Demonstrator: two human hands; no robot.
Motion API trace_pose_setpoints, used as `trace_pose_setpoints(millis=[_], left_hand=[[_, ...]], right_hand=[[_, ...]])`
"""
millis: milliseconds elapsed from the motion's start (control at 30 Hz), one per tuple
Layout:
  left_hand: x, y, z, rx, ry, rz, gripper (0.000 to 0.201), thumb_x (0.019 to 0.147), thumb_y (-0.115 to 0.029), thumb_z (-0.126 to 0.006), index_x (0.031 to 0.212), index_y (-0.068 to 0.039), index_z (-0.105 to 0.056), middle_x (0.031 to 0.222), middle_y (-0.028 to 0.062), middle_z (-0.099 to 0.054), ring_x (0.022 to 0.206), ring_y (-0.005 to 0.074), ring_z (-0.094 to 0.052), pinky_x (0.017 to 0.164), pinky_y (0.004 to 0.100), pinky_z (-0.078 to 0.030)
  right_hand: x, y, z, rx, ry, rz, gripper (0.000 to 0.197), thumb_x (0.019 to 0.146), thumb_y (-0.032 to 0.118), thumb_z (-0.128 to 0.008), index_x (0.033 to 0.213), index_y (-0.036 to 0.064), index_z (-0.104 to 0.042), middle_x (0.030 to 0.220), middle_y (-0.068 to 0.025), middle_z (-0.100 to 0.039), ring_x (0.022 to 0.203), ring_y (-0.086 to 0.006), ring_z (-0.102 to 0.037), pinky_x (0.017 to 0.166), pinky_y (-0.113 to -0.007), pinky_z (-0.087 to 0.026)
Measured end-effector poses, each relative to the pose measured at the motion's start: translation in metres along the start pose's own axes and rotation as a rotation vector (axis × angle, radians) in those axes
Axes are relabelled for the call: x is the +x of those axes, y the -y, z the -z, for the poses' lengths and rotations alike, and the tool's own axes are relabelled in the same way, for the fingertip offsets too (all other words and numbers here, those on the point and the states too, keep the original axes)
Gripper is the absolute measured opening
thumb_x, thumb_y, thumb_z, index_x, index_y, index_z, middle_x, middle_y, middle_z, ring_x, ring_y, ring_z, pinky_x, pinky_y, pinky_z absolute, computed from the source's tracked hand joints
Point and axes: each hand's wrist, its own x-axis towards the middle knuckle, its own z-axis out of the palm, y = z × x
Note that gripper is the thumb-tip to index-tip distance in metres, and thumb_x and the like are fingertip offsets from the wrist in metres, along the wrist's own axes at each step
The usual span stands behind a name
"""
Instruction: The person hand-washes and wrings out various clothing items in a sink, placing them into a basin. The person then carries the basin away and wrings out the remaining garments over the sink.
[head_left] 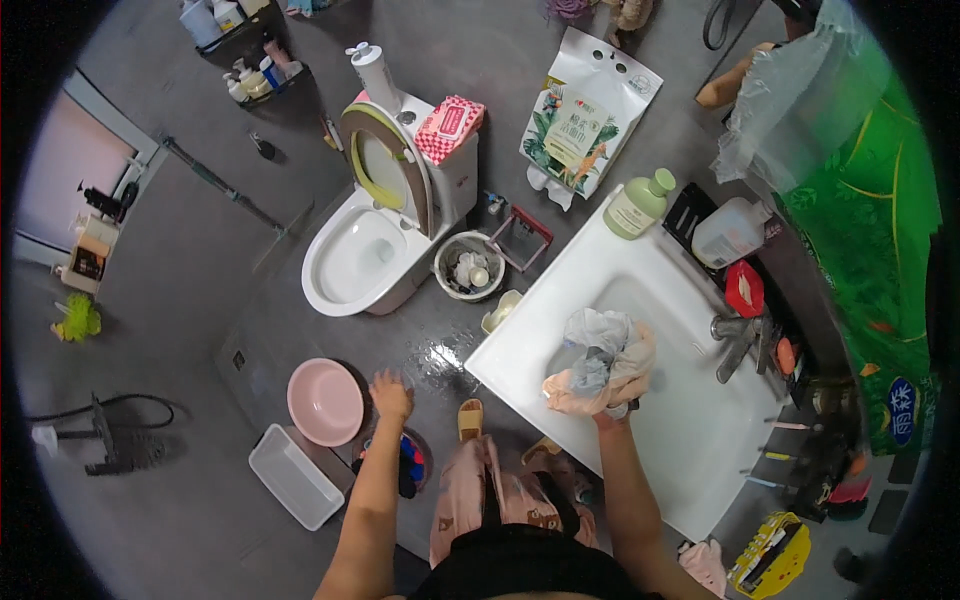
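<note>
My right hand [616, 411] is over the white sink [690, 470], closed on a bunch of clothes [605, 362]. The bunch is peach, pale grey and whitish, crumpled together, and it hides most of my fingers. Off to the left, my left hand [390, 397] reaches out over the floor with its fingers apart and nothing in it. It is nearest to a round pink basin [326, 402], just beside the rim as seen from above. Below that hand, partly covered by my forearm, a container with dark, blue and red items [412, 462] stands on the floor.
A white rectangular tub [298, 480] lies by the basin. Farther off stand a toilet [345, 262] with its lid raised and a small waste bin [468, 266]. A green pump bottle [638, 205] and the faucet [735, 340] border the sink. Wet floor [443, 358] glistens ahead.
</note>
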Motion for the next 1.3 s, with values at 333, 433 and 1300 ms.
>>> trace_pose_setpoints(millis=[333,433,1300], left_hand=[[0.037,-0.146,0.132,-0.307,-0.184,-0.855,0.059,0.084,-0.031,-0.046,0.130,0.001,-0.029,0.136,0.0194,-0.028,0.127,0.0338,-0.024,0.103,0.0446,-0.019],[0.038,-0.179,0.108,-0.274,-0.157,-1.047,0.063,0.083,-0.033,-0.045,0.129,0.006,-0.026,0.137,0.0239,-0.022,0.128,0.0373,-0.020,0.104,0.0460,-0.017],[-0.091,-0.346,0.118,-1.274,0.404,-0.723,0.049,0.086,-0.025,-0.050,0.129,-0.006,-0.037,0.130,0.0139,-0.039,0.122,0.0280,-0.033,0.100,0.0361,-0.027]], right_hand=[[-0.023,-0.018,-0.014,-0.026,-0.109,-0.121,0.072,0.074,0.037,-0.062,0.130,0.0079,-0.028,0.127,-0.0113,-0.037,0.117,-0.0244,-0.037,0.097,-0.037,-0.031],[-0.036,-0.015,-0.004,-0.098,-0.160,-0.124,0.068,0.074,0.037,-0.061,0.128,0.0079,-0.031,0.126,-0.0110,-0.039,0.116,-0.0245,-0.038,0.096,-0.037,-0.032],[-0.100,-0.064,0.107,2.285,-0.169,-0.357,0.041,0.084,0.040,-0.042,0.116,0.0138,-0.048,0.111,-0.0058,-0.053,0.104,-0.0231,-0.050,0.091,-0.041,-0.038]])
